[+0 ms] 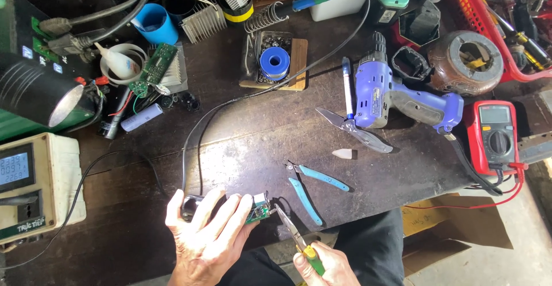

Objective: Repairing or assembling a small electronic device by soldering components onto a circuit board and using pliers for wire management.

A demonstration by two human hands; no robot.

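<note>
My left hand grips a small black device with a green circuit board sticking out of its right end, at the near edge of the dark workbench. My right hand holds thin pliers with a yellow-green handle. The pliers' tip touches the right end of the board. A black cable runs from the device toward the back of the bench.
Blue-handled cutters lie open just right of the board. Further back are a purple cordless drill, a small fan blade, a solder spool, a soldering iron, a red multimeter and a beige power meter at left.
</note>
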